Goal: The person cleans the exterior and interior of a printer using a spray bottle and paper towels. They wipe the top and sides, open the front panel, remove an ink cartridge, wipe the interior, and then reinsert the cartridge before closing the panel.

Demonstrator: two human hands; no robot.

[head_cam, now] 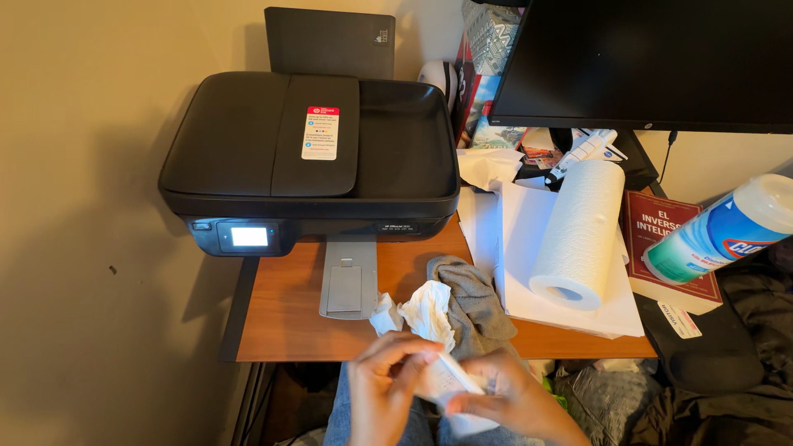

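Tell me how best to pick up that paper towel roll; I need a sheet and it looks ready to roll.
Grip the paper towel roll around its middle, coming from above with a hand spanning its width. It lies on its side on white papers, hollow core facing you, so the round flanks are free.

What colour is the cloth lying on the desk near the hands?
The cloth is grey, seen in the head view.
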